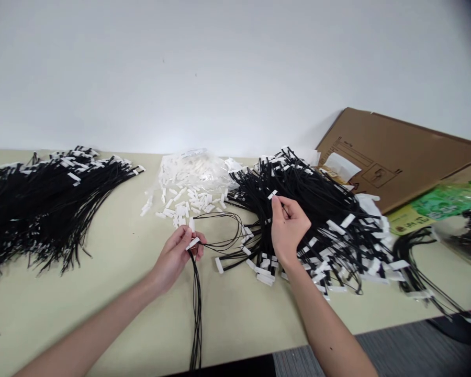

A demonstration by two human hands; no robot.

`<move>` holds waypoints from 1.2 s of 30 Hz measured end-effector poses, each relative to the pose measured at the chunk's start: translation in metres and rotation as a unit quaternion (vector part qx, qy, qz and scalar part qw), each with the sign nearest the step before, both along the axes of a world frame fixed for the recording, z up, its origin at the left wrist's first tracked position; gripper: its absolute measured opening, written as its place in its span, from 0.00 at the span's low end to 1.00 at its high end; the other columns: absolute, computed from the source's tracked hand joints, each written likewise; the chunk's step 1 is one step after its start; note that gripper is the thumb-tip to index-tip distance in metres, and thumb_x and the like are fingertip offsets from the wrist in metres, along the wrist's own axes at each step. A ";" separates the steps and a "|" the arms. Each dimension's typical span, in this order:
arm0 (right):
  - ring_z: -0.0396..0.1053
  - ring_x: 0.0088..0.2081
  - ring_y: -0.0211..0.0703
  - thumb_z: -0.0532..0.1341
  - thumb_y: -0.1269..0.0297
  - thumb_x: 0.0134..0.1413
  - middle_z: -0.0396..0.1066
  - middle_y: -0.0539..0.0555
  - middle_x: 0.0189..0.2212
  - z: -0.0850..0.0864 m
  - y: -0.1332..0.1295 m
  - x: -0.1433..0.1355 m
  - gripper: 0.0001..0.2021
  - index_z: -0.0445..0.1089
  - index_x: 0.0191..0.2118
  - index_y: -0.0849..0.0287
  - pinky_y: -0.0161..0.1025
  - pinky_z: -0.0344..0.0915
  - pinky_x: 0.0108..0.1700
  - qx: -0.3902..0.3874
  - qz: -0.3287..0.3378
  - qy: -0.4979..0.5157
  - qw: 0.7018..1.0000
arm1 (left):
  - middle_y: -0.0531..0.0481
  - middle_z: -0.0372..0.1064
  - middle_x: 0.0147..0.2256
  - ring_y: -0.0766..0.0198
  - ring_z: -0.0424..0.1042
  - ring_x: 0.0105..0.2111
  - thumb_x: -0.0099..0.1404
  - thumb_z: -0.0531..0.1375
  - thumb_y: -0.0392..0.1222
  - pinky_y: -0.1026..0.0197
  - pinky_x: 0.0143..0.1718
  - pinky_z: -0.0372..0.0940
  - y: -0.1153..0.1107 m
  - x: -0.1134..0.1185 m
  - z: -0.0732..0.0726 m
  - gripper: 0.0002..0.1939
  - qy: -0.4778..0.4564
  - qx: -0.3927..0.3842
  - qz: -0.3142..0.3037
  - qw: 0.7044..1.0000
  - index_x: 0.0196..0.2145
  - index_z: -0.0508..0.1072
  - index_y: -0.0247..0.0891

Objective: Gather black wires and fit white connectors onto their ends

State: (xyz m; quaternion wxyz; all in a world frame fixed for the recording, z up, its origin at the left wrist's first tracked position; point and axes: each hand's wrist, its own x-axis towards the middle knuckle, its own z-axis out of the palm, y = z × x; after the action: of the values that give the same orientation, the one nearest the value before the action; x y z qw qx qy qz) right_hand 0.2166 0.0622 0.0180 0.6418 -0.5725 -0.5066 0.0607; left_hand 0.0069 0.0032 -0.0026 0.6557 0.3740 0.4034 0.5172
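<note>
My left hand (pixel 182 246) is closed on a bundle of thin black cables (pixel 196 309) with a white connector at the fingers; their loose ends hang toward the table's front edge. A loop of black wire (pixel 237 230) runs from this hand toward the right. My right hand (pixel 290 225) is pinched over the big pile of black cables (pixel 317 193). At its fingertips shows a small white connector (pixel 272 194); the cable below it is mostly hidden by the hand. Loose white connector housings (pixel 200 201) lie just beyond my left hand.
A clear plastic bag (pixel 196 167) of white housings lies at the back. To the left is another heap of black cables (pixel 51 204). A cardboard box (pixel 400 152) leans at the right, near a green and yellow packet (pixel 427 207) and more black wires (pixel 412 262).
</note>
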 end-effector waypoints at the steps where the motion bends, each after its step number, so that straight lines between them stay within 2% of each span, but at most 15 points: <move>1: 0.44 0.20 0.28 0.56 0.59 0.50 0.48 0.47 0.17 0.000 0.000 0.000 0.15 0.69 0.31 0.69 0.30 0.44 0.21 0.000 0.002 -0.001 1.000 | 0.47 0.63 0.32 0.70 0.61 0.25 0.61 0.52 0.44 0.66 0.24 0.56 0.000 0.000 0.000 0.11 0.005 0.003 0.004 1.000 0.29 0.56 0.33; 23: 0.44 0.19 0.28 0.56 0.61 0.50 0.46 0.46 0.16 -0.007 -0.002 -0.005 0.12 0.69 0.30 0.67 0.29 0.47 0.22 0.011 0.014 -0.064 0.998 | 0.47 0.65 0.31 0.67 0.64 0.24 0.58 0.55 0.48 0.63 0.24 0.61 0.003 0.000 -0.005 0.15 0.051 -0.007 0.012 0.999 0.28 0.57 0.33; 26: 0.44 0.19 0.28 0.56 0.61 0.51 0.47 0.46 0.16 -0.008 -0.002 -0.006 0.12 0.69 0.31 0.67 0.29 0.47 0.22 0.009 0.019 -0.069 0.997 | 0.47 0.66 0.31 0.66 0.65 0.24 0.58 0.54 0.50 0.62 0.26 0.62 0.004 -0.001 -0.006 0.16 0.110 0.008 0.010 0.994 0.29 0.57 0.34; 30: 0.43 0.19 0.28 0.56 0.63 0.50 0.45 0.46 0.15 -0.008 -0.002 -0.007 0.11 0.69 0.30 0.68 0.29 0.46 0.21 0.022 0.033 -0.075 0.996 | 0.47 0.66 0.32 0.66 0.66 0.25 0.59 0.52 0.51 0.63 0.29 0.61 0.008 -0.005 -0.009 0.15 0.226 0.053 0.009 0.973 0.29 0.58 0.34; 36: 0.44 0.19 0.28 0.55 0.62 0.52 0.48 0.46 0.16 -0.009 -0.001 -0.006 0.12 0.68 0.32 0.67 0.29 0.47 0.21 0.017 0.068 -0.091 0.993 | 0.50 0.64 0.21 0.67 0.62 0.21 0.59 0.52 0.49 0.67 0.26 0.55 0.010 -0.011 -0.011 0.13 0.322 0.071 0.019 0.944 0.27 0.63 0.35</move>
State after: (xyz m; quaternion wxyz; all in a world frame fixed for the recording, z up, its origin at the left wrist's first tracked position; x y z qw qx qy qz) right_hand 0.2109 0.0615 0.0094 0.5972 -0.5286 -0.6017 0.0432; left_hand -0.0038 0.0136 -0.0132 0.4530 0.5584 0.5621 0.4086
